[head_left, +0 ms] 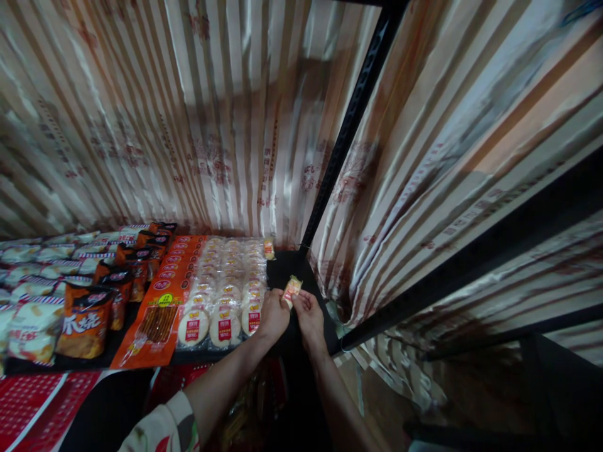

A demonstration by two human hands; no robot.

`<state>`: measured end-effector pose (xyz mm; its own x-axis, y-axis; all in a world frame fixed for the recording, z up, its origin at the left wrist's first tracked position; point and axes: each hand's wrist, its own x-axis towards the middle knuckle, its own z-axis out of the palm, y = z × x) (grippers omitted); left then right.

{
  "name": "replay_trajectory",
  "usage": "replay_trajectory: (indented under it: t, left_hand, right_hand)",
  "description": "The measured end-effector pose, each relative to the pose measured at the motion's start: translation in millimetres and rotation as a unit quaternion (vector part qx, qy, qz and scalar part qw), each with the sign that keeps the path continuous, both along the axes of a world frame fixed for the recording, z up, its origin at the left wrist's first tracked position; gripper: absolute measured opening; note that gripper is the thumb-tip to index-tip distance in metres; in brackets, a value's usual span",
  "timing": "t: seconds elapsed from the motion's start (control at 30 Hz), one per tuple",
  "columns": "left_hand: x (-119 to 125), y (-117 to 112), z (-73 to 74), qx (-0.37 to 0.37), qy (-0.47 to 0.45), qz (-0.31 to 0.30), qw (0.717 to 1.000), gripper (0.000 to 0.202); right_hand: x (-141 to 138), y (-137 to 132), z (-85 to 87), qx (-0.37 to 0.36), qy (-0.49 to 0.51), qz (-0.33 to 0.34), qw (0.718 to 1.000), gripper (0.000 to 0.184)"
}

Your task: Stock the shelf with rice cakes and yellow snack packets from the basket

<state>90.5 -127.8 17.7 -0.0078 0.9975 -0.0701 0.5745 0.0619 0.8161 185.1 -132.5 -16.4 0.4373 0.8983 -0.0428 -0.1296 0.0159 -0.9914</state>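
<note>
A small wrapped snack packet (pixel 291 290), yellowish with a red and white label, is pinched between my two hands above the right end of the black shelf (pixel 287 263). My left hand (pixel 274 316) grips its left side, fingers closed. On its right side, the thumb and fingers of my right hand (pixel 308 315) hold the edge. A similar packet (pixel 269 248) lies farther back on the shelf, beside the rows of round white crackers (pixel 225 328) in clear wrappers. My left hand is close to the nearest cracker row.
Orange snack packs (pixel 155 326) lie left of the crackers, then brown-orange bags (pixel 85 320) and white bags (pixel 35 329). A black metal post (pixel 348 132) rises at the back corner. Striped plastic sheeting (pixel 226 125) hangs behind. A red basket (pixel 32 408) sits below the shelf.
</note>
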Motion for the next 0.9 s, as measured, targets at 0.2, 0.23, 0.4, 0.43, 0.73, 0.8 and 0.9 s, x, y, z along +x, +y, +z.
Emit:
replay_trajectory:
  t: [0.2, 0.23, 0.4, 0.43, 0.73, 0.8, 0.9]
  left_hand:
    - [7.8, 16.3, -1.6, -0.041, 0.040, -0.046, 0.997, 0.027]
    - [8.3, 18.2, -1.5, -0.045, 0.042, -0.051, 0.997, 0.028]
    - [12.7, 27.9, -2.3, -0.062, 0.023, -0.053, 0.996, 0.032]
    - [14.4, 30.4, -3.1, -0.065, 0.015, -0.049, 0.997, 0.031]
    - [30.7, 54.5, -8.8, -0.101, 0.024, -0.002, 0.995, 0.033]
    - [32.6, 59.1, -9.4, -0.107, 0.028, 0.007, 0.994, 0.034]
    - [34.7, 67.0, -9.9, -0.109, 0.047, 0.009, 0.993, 0.036]
  right_hand:
    - [11.9, 12.8, -10.7, 0.006, -0.041, 0.006, 0.999, 0.033]
    - [13.6, 15.0, -12.2, 0.006, -0.052, 0.006, 0.999, 0.033]
    - [20.9, 27.9, -15.8, 0.002, -0.150, 0.005, 0.989, 0.030]
    - [22.3, 30.8, -16.1, -0.003, -0.178, 0.001, 0.984, 0.030]
    - [25.9, 58.2, -31.1, -0.025, -0.277, -0.019, 0.960, 0.029]
    - [25.3, 63.5, -34.1, -0.025, -0.272, -0.018, 0.962, 0.027]
    - [25.7, 71.1, -35.3, -0.035, -0.274, -0.020, 0.961, 0.024]
